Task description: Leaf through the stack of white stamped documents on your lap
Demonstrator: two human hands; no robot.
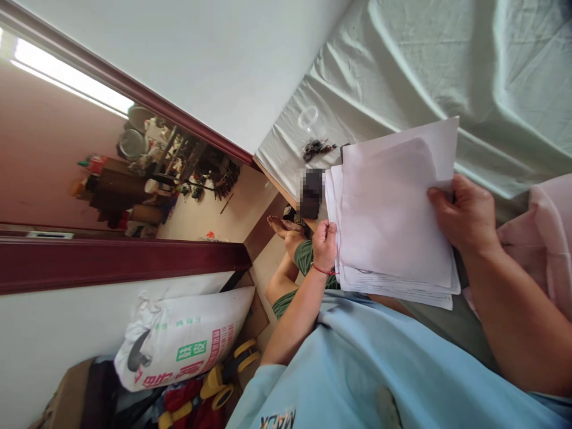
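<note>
A loose stack of white paper sheets (393, 208) is held up over my lap, its top sheet blank on the side facing me. Below that sheet, the edges of other sheets with faint print stick out. My left hand (324, 245), with a red cord on the wrist, is closed on the left edge of the stack, thumb on top. At the stack's right edge my right hand (469, 211) grips the paper, its thumb pressed on the top sheet and its other fingers hidden behind.
On the pale green bed sheet (379, 77) lie a clear plastic cup (311, 121) and a bunch of keys (315, 149). Pink cloth (552, 238) lies at the right. A white woven sack (192, 336) and a yellow-wheeled toy (217, 384) stand at the lower left, near a doorway.
</note>
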